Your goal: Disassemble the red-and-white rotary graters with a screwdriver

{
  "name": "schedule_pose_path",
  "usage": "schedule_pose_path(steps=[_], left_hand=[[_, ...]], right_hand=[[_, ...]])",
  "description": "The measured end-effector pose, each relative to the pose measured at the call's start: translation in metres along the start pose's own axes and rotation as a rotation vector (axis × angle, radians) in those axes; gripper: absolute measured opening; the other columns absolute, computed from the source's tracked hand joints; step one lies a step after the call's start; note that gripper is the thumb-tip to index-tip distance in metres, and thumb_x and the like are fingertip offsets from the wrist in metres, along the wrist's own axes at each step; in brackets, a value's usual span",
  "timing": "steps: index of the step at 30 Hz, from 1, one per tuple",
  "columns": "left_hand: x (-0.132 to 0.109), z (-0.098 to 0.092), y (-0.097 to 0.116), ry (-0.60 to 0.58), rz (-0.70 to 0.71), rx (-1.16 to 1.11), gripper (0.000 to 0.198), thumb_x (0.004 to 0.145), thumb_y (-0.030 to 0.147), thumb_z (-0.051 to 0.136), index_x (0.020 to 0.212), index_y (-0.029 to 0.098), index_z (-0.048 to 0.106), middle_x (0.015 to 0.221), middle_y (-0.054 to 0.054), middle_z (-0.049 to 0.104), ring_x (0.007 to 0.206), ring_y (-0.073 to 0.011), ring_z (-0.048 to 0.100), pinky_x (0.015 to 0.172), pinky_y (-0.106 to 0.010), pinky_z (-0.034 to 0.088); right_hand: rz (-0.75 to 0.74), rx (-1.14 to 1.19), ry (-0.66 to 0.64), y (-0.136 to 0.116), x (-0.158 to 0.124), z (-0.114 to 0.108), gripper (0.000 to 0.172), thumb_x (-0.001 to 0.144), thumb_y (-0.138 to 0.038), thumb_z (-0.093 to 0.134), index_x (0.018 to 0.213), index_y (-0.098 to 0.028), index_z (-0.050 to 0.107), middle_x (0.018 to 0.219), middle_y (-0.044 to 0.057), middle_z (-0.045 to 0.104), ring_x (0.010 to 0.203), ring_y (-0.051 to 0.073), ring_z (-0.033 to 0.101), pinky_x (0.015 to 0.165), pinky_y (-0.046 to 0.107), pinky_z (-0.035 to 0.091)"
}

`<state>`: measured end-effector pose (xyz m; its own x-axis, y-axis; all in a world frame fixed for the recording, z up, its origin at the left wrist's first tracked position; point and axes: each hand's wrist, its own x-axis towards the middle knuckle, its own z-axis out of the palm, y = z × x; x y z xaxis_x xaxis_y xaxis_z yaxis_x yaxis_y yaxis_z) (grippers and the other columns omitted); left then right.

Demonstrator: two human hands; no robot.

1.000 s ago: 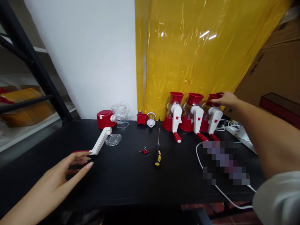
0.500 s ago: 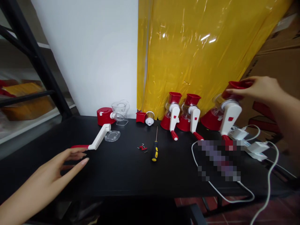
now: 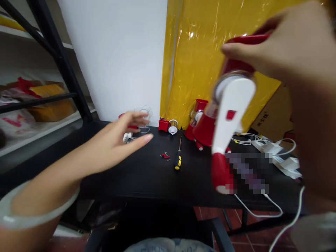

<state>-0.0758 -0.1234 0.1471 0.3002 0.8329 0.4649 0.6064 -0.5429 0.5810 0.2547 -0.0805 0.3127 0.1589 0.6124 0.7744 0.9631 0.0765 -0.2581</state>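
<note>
My right hand (image 3: 286, 45) grips the red hopper at the top of a red and white hand-crank grinder (image 3: 228, 115) and holds it in the air, close to the camera, its white crank with a red knob hanging down. My left hand (image 3: 115, 143) hovers open above the black table (image 3: 147, 178), fingers spread, with a pale bangle on the wrist. It covers loose grinder parts: a red base and a clear cup (image 3: 143, 113). A yellow-handled screwdriver (image 3: 179, 157) and small red bits (image 3: 165, 156) lie mid-table.
Another assembled grinder (image 3: 196, 115) stands at the back by the yellow plastic curtain (image 3: 199, 70), with a small red piece and a drum (image 3: 173, 126) beside it. White chargers and cables (image 3: 278, 157) lie at the right. Black shelving (image 3: 52, 63) stands left, cardboard boxes right.
My right hand lifted the grinder off the table and brought it up toward the camera. My left hand rose and moved right over the loose parts.
</note>
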Motion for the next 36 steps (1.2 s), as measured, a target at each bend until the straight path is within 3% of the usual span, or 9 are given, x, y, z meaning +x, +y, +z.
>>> schedule_pose_path(steps=[2,4,6,9,12,16,21,28,36], left_hand=[[0.022,-0.007,0.023,0.014,0.018,-0.061,0.071,0.083,0.057,0.066,0.146,0.031,0.046,0.144,-0.006,0.060,0.130,-0.0292,0.060,0.105,-0.043,0.052],[0.044,-0.010,0.037,-0.018,-0.030,-0.032,0.079,0.079,0.058,0.070,0.148,0.030,0.045,0.141,-0.007,0.061,0.131,-0.0347,0.058,0.101,-0.049,0.052],[0.060,-0.009,0.037,-0.052,-0.037,0.020,0.083,0.073,0.059,0.075,0.144,0.025,0.049,0.136,-0.008,0.063,0.128,-0.0369,0.060,0.099,-0.048,0.053],[0.073,0.004,0.016,-0.038,-0.059,0.151,0.086,0.066,0.060,0.081,0.137,0.019,0.053,0.128,-0.011,0.067,0.122,-0.0366,0.063,0.099,-0.044,0.052],[0.076,0.025,-0.012,0.033,-0.113,0.227,0.088,0.066,0.061,0.082,0.135,0.016,0.051,0.128,-0.015,0.066,0.119,-0.0371,0.064,0.096,-0.044,0.052],[0.077,0.047,-0.037,0.168,-0.119,0.258,0.078,0.071,0.057,0.080,0.131,0.015,0.051,0.127,-0.018,0.065,0.119,-0.0365,0.063,0.095,-0.046,0.051],[0.081,0.056,-0.054,0.198,-0.091,0.230,0.066,0.075,0.052,0.078,0.126,0.018,0.056,0.121,-0.015,0.069,0.111,-0.0342,0.066,0.092,-0.047,0.053],[0.082,0.054,-0.062,0.219,-0.073,0.219,0.072,0.074,0.048,0.079,0.136,0.019,0.057,0.130,-0.015,0.067,0.120,-0.0346,0.064,0.102,-0.049,0.051],[0.074,0.038,-0.061,0.306,-0.122,0.178,0.073,0.067,0.046,0.084,0.132,0.020,0.063,0.124,-0.012,0.072,0.116,-0.0327,0.067,0.105,-0.048,0.052]], right_hand=[[-0.184,-0.027,-0.017,-0.041,-0.015,0.018,0.093,0.062,-0.093,0.051,0.093,-0.009,0.074,0.090,0.018,0.069,0.095,0.034,0.068,0.077,0.048,0.046],[-0.240,0.108,-0.051,-0.072,-0.029,0.046,0.081,0.068,-0.085,0.063,0.091,-0.008,0.071,0.084,0.014,0.067,0.085,0.029,0.069,0.078,0.046,0.053],[-0.278,0.217,-0.088,-0.092,-0.040,0.078,0.066,0.075,-0.075,0.069,0.082,-0.009,0.066,0.084,0.014,0.066,0.091,0.032,0.070,0.084,0.047,0.055],[-0.187,0.325,-0.089,-0.107,-0.049,0.130,0.070,0.072,-0.070,0.075,0.101,-0.008,0.062,0.108,0.020,0.062,0.106,0.038,0.066,0.094,0.056,0.052],[-0.241,0.555,-0.144,-0.110,-0.053,0.176,0.069,0.078,-0.071,0.069,0.111,-0.011,0.057,0.116,0.019,0.055,0.120,0.040,0.060,0.100,0.062,0.048],[-0.180,0.567,-0.187,-0.109,-0.058,0.213,0.073,0.077,-0.071,0.070,0.114,-0.009,0.056,0.123,0.024,0.049,0.123,0.043,0.057,0.102,0.061,0.047],[-0.185,0.587,-0.196,-0.100,-0.063,0.223,0.069,0.075,-0.070,0.072,0.110,-0.013,0.058,0.120,0.022,0.052,0.120,0.041,0.058,0.099,0.057,0.051],[-0.219,0.507,-0.271,-0.089,-0.054,0.217,0.067,0.074,-0.073,0.069,0.107,-0.014,0.065,0.107,0.018,0.060,0.111,0.035,0.061,0.096,0.055,0.053],[-0.275,0.539,-0.030,-0.043,0.003,0.198,0.072,0.097,-0.069,0.025,0.118,-0.015,0.067,0.110,0.013,0.065,0.115,0.029,0.062,0.096,0.051,0.049]])
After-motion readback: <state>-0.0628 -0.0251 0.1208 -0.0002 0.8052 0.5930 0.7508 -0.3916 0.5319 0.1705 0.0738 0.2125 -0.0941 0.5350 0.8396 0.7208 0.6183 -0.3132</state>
